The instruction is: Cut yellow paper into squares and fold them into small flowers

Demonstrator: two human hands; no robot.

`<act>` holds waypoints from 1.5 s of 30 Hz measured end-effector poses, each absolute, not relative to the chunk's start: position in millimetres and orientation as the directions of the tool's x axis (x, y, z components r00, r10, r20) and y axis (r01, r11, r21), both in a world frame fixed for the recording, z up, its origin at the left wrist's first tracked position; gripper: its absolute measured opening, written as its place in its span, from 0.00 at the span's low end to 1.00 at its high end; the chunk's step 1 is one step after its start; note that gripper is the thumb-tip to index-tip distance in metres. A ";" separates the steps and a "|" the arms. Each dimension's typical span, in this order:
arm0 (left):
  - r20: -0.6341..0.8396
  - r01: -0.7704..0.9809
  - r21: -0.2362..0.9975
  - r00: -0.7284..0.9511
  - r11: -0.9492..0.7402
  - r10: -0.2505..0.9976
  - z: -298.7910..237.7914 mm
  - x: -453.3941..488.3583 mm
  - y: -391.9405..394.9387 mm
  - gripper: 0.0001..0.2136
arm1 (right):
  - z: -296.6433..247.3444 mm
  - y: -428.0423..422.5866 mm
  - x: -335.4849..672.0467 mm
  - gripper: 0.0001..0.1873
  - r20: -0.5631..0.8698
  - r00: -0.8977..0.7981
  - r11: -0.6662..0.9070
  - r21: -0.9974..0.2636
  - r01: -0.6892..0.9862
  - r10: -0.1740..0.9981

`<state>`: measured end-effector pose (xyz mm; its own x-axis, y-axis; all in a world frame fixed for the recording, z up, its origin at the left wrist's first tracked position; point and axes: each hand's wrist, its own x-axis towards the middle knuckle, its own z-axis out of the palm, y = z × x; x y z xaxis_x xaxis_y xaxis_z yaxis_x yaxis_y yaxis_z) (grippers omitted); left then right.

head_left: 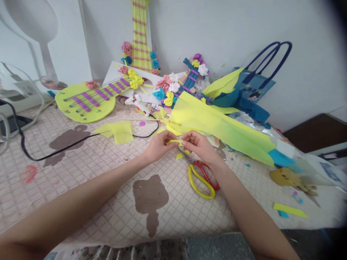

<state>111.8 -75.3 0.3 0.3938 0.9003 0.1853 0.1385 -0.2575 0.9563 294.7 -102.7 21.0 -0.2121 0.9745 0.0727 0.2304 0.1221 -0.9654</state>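
Observation:
Both my hands meet above the middle of the table and pinch one small yellow paper strip (175, 142). My left hand (159, 145) grips its left end with fingers curled. My right hand (197, 143) pinches the right end between thumb and fingers. Just below my right wrist lie scissors (202, 176) with yellow and red handles. A small yellow scrap (179, 156) rests under my hands. A large yellow paper sheet (217, 124) spreads out right behind them.
A yellow paper guitar (89, 101) with purple bars and paper flowers lies at the back left, another stands against the wall (139, 36). A black cable (81, 142) crosses the patterned tablecloth (108, 187). A blue bag (255, 85) and blue paper sit back right. Yellow squares (119, 130) lie nearby.

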 end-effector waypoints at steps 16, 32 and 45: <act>-0.079 0.248 0.968 0.407 -0.027 0.910 8.1 104.8 -70.8 0.07 | 26.1 -105.5 314.1 0.12 0.109 -0.151 0.159 -0.913 0.375 0.982; -0.236 0.265 0.956 0.432 0.128 0.871 -9.8 133.3 -96.8 0.03 | 11.7 -192.4 326.2 0.18 0.046 -0.173 0.179 -0.321 0.930 0.984; -0.273 0.356 0.924 0.369 0.137 0.888 -9.7 138.4 -94.9 0.01 | 17.1 -214.3 348.7 0.19 0.243 0.193 -0.077 -0.420 0.905 0.951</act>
